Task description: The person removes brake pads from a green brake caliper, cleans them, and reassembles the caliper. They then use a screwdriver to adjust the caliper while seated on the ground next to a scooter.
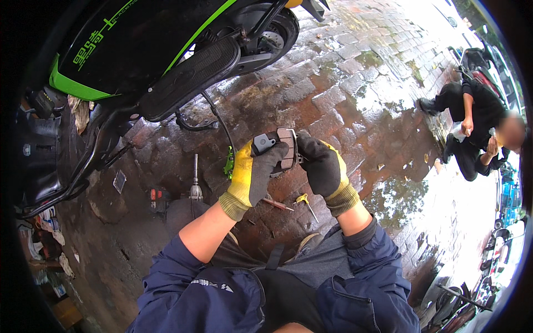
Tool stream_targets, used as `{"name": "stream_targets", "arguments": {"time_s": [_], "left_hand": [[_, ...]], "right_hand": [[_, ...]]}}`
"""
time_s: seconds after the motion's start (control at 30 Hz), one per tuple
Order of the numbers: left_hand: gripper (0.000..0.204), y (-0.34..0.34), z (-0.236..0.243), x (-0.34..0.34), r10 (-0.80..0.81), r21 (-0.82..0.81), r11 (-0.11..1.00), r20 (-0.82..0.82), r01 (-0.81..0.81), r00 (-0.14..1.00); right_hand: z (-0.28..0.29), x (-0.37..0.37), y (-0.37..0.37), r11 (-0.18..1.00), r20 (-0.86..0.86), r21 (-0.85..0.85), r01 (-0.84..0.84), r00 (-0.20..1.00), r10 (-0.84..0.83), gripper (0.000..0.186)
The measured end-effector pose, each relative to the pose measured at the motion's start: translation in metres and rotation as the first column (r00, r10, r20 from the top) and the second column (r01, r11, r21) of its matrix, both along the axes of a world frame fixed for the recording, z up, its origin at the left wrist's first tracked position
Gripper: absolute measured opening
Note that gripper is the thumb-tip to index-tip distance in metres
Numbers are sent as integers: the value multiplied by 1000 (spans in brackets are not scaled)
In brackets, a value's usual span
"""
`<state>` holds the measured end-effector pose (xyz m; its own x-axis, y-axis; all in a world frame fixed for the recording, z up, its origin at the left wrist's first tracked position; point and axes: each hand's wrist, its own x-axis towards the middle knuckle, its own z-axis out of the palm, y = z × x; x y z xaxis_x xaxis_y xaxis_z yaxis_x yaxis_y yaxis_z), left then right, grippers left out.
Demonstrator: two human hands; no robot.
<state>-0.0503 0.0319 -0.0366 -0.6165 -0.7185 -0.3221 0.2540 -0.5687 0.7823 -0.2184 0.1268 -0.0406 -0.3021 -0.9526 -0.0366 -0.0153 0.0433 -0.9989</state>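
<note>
Both my hands wear yellow and dark grey work gloves and meet in front of me. My left hand [253, 176] is closed round a small grey block-shaped brake pad [264, 143] and also touches a larger pad. That larger brake pad [287, 149] has a brownish, segmented face and stands upright between my hands. Its right edge is pinched by my right hand [323, 169], whose fingertips are partly hidden. Just left of my left hand, a bright green brake caliper [229, 164] hangs on a black hose [218, 115].
A black and green scooter [150, 44] leans over the upper left. Near my knees lie a power wrench [195, 191] with a red battery [159, 195], a red-handled screwdriver [277, 204] and a yellow-handled hex key [306, 204]. Another person [472, 127] sits at right on wet paving [338, 100].
</note>
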Motion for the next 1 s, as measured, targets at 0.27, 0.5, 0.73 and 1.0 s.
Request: {"name": "stream_targets", "arguments": {"time_s": [0.27, 0.5, 0.73, 1.0], "left_hand": [[27, 2, 5, 1, 3, 3, 1000, 18, -3, 1000], [24, 6, 6, -5, 25, -33, 999, -57, -27, 998], [25, 7, 2, -4, 60, -9, 998, -48, -61, 997], [30, 9, 8, -6, 112, -109, 988, 33, -108, 993]], "right_hand": [[10, 2, -1, 999, -382, -41, -22, 924, 5, 61], [-18, -2, -2, 994, -267, 19, -111, 957, 112, 52], [-21, 8, -6, 998, -331, -6, -63, 942, 58, 50], [-26, 14, -6, 986, 654, -165, 11, 750, 101, 42]]}}
